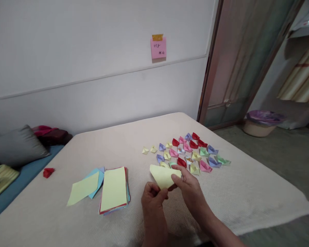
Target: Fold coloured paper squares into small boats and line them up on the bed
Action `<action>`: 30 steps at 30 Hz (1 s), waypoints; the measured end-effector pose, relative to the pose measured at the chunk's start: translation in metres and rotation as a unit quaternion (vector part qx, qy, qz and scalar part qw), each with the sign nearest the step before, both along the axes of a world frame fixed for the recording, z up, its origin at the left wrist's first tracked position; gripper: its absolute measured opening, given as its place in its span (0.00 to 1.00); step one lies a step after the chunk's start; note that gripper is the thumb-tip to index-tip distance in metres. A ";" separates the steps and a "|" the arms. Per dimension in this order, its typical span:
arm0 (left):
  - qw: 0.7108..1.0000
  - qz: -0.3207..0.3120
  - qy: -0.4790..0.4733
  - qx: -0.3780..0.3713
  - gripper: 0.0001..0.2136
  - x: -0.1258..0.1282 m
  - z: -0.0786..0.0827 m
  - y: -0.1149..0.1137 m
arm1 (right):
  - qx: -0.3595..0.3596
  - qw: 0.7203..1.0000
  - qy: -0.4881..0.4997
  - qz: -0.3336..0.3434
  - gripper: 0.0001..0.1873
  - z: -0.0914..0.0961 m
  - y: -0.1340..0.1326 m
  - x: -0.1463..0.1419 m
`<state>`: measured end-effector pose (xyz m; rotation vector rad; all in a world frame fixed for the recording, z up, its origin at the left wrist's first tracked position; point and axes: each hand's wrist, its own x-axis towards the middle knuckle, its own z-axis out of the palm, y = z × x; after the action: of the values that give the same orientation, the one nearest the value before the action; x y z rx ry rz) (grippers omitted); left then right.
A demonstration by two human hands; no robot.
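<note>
A pale yellow sheet of paper (163, 175), folded to a slanted shape, is held up above the table between my two hands. My left hand (154, 197) pinches its lower corner between thumb and fingers. At the right end, my right hand (187, 183) grips the paper with the thumb on the near face and fingers behind. Just beyond lie several rows of small folded paper boats (187, 147) in red, pink, yellow, green, blue and white. To the left rests a stack of coloured paper (114, 188), a yellow sheet on top.
Beside the stack, a loose yellow sheet (83, 188) overlaps a blue sheet (98, 181). A red folded paper piece (48, 172) lies at the table's left edge. A pink note (158, 48) is taped to the wall. A lidded or covered tub (260, 127) stands on the floor at right.
</note>
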<state>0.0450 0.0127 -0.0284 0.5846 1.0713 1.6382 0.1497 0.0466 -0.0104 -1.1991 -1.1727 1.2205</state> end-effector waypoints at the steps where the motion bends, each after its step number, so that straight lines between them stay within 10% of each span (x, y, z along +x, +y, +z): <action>1: 1.000 0.001 0.000 -0.002 0.13 0.000 0.000 0.000 | 0.001 1.000 0.003 0.002 0.22 0.000 0.000 0.000; 14: 1.000 0.017 0.022 0.010 0.13 -0.004 0.006 0.002 | 0.006 0.999 0.036 0.026 0.38 -0.007 -0.003 -0.014; 30: 0.999 0.020 0.036 0.009 0.18 -0.011 -0.001 0.008 | 0.031 0.999 0.013 -0.025 0.28 0.001 -0.002 -0.004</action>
<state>0.0341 0.0203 -0.0294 0.6412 1.1276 1.6727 0.1455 0.0443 -0.0094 -1.1565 -1.1462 1.1503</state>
